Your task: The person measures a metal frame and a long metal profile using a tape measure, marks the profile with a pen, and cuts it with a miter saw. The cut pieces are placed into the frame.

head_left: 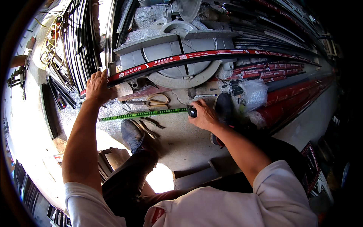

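My left hand [98,87] is closed around the left end of a long, narrow metal profile [159,63] covered with red printed film. The profile lies across the grey base of a mitre saw [162,53] and runs far to the right. In my right hand [204,116] is a black tape measure [192,111], gripped low between my feet. Its green blade [145,113] is drawn out to the left, roughly along the profile and nearer to me, apart from it. The blade's free end lies below my left hand, not touching it.
Gold-handled scissors [157,101] and pliers [150,128] lie on the floor near my left shoe [132,135]. Dark profiles [81,34] are stacked at the far left. Red-wrapped bundles [291,96] and clear plastic wrap [254,94] are at the right. The saw blade [189,9] stands at the back.
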`<action>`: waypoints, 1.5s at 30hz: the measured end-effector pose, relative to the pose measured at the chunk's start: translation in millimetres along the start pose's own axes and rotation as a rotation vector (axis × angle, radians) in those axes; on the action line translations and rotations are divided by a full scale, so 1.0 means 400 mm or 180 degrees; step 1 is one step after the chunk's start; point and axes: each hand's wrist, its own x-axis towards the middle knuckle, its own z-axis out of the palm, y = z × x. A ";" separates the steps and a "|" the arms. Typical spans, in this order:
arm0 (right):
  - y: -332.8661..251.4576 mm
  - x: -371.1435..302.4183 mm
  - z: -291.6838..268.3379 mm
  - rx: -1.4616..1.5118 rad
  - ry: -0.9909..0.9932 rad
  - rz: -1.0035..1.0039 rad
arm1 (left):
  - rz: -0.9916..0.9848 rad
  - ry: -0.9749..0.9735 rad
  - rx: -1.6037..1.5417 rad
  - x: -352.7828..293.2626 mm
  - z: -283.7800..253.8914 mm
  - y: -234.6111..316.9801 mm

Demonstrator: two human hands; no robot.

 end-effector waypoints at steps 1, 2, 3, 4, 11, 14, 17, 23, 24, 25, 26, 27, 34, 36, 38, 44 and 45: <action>0.006 0.012 -0.003 -0.0027 0.0078 0.0020 | 0.0011 -0.0116 -0.0003 0.007 0.001 -0.008; 0.014 0.022 -0.008 -0.0043 0.0097 0.0108 | 0.0034 -0.0192 0.0062 0.017 0.008 -0.017; 0.020 0.033 -0.011 -0.0054 0.0120 0.0192 | 0.0107 -0.0236 0.0006 0.021 0.010 -0.025; 0.026 0.042 -0.015 -0.0065 0.0144 0.0275 | 0.0180 -0.0279 -0.0050 0.025 0.015 -0.031; 0.042 0.055 -0.053 -0.0300 -0.0309 0.0375 | 0.0167 -0.0484 -0.0439 0.019 0.038 -0.064; 0.041 0.038 -0.070 -0.0065 -0.0574 0.0253 | 0.0178 -0.0577 -0.0558 0.021 0.023 -0.062; 0.070 0.017 -0.046 0.0079 -0.0514 -0.0176 | 0.0124 -0.0740 -0.0405 0.028 0.021 -0.076; 0.068 0.004 -0.035 0.0127 -0.0550 -0.0034 | 0.0227 -0.0669 -0.0269 0.029 0.031 -0.080; 0.068 0.003 -0.035 0.0140 -0.0540 -0.0043 | 0.0238 -0.0647 -0.0265 0.029 0.033 -0.081; 0.069 0.002 -0.034 0.0148 -0.0526 -0.0027 | 0.0250 -0.0624 -0.0261 0.028 0.036 -0.082; 0.070 0.002 -0.034 0.0157 -0.0511 -0.0011 | 0.0262 -0.0602 -0.0256 0.027 0.038 -0.082; 0.072 0.003 -0.034 0.0164 -0.0496 0.0005 | 0.0262 -0.0581 -0.0226 0.026 0.042 -0.084; 0.067 0.014 -0.034 0.0138 -0.0526 0.0048 | 0.0281 -0.0508 -0.0152 0.022 0.044 -0.078; 0.066 0.015 -0.022 0.0087 -0.0484 0.0168 | 0.0266 -0.0497 -0.0171 0.021 0.049 -0.083; 0.074 0.015 -0.014 0.0043 -0.0524 0.0196 | 0.0234 -0.0510 -0.0197 0.021 0.058 -0.089; 0.073 -0.011 0.009 -0.0097 -0.0037 0.0190 | 0.0264 -0.0407 -0.0143 0.018 0.071 -0.092; 0.060 -0.010 0.001 -0.0146 0.0060 0.0215 | 0.0316 -0.0308 -0.0104 0.015 0.067 -0.089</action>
